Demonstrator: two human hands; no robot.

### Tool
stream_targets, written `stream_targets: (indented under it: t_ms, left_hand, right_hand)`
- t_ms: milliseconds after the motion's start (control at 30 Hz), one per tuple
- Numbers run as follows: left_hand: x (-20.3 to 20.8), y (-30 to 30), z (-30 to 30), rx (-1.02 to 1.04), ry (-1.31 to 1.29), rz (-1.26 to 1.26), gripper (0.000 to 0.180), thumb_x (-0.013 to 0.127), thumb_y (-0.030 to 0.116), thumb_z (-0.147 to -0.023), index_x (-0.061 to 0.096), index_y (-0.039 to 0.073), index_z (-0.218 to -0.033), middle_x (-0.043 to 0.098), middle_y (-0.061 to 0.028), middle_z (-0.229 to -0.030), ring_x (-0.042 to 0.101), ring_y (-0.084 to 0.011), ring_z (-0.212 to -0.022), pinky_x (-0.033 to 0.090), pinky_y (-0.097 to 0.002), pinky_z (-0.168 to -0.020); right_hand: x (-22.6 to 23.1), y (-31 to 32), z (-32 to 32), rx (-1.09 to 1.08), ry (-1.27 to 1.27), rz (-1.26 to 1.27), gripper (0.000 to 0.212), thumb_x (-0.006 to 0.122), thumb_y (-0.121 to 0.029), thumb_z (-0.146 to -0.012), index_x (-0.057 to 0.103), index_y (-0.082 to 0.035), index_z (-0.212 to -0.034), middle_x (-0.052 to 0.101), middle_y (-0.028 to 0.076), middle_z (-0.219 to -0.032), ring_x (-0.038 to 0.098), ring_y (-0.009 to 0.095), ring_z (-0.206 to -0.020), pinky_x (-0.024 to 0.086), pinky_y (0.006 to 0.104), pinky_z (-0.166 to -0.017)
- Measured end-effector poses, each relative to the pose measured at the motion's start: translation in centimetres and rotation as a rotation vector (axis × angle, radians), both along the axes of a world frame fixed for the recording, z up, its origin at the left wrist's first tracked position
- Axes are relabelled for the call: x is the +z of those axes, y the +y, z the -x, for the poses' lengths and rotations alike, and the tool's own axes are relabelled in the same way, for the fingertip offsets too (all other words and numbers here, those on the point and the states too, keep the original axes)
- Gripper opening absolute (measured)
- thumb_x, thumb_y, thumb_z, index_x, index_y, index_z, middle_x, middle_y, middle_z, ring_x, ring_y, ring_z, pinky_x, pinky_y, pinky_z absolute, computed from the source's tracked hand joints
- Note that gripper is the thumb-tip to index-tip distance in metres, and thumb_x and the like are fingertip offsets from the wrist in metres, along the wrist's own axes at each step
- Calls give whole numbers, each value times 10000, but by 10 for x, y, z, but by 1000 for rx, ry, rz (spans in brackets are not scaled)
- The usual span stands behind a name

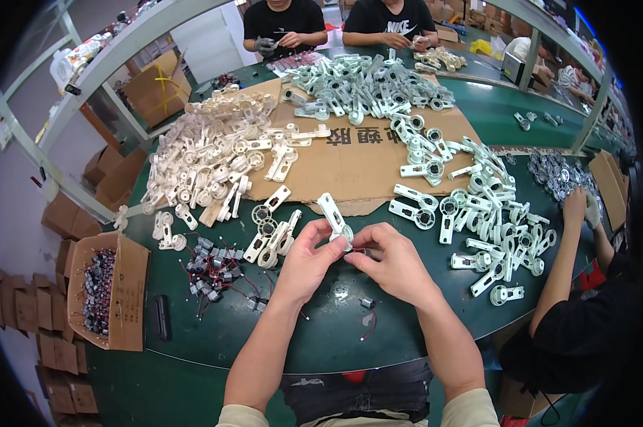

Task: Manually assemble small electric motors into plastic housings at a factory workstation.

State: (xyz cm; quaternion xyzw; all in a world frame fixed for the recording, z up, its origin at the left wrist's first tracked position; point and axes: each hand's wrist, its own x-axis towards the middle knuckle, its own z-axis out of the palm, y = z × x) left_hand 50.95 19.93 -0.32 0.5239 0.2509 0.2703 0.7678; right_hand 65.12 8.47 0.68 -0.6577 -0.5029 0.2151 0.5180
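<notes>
In my left hand (308, 257) is a pale plastic housing (330, 211), a long slotted arm with a round end, held tilted upward between thumb and fingers. My right hand (390, 257) is closed beside the round end, pinching a thin red wire (357, 250) close to the housing. Whether a motor sits inside the round end is hidden by my fingers. Below my hands, a single small motor (367, 302) with red wires lies on the green table. Left of my left hand is a heap of small grey motors (213, 269) with red leads.
Cream housings (207, 153) pile up at left on a cardboard sheet (357, 171); pale green housings (371, 82) lie behind and at right (503, 228). A carton of motors (128, 295) stands left, near a black object (162, 318). Co-workers sit opposite; another person's arm (560, 263) reaches in at right.
</notes>
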Motion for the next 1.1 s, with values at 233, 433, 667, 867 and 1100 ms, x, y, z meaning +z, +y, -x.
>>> stream_targets:
  t_ms: [233,433,667,867,1100]
  left_hand:
    - [-1,1,3,-42,31,-30,412,651,137,-984,514,-18,-1341,590,-102,-1264,624,-159,-1100,512,-306,-959]
    - [1,1,1,-43,57,-21,398,640,128,-989,520,-24,-1336,598,-108,-1265,614,-166,-1121,519,-317,-966]
    - [3,1,-1,11,31,-26,407,645,119,-983,517,-27,-1341,609,-111,-1247,611,-171,-1130,519,-322,-978]
    - [0,4,1,16,54,-65,436,677,108,-957,515,-32,-1337,611,-120,-1251,624,-172,-1121,507,-306,-981]
    - [1,0,0,-25,84,-144,396,682,83,-950,542,-40,-1299,640,-123,-1216,645,-156,-1088,499,-279,-963]
  right_hand:
    - [26,1,3,-42,185,280,201,721,-146,-928,647,14,-1023,683,56,-897,680,128,-785,565,267,-684]
    - [7,0,-10,122,400,183,249,755,-168,-897,669,-18,-1076,688,57,-862,684,127,-775,567,290,-725]
    - [9,-2,-5,25,21,11,269,743,-91,-880,676,-17,-1131,634,30,-882,621,110,-764,535,243,-727]
    - [18,-1,-3,-135,-46,76,301,761,-150,-861,699,-5,-1118,664,34,-835,583,77,-683,504,232,-645]
    - [18,-4,-6,-24,68,146,285,729,-129,-885,688,13,-1129,694,39,-830,599,61,-689,520,233,-664]
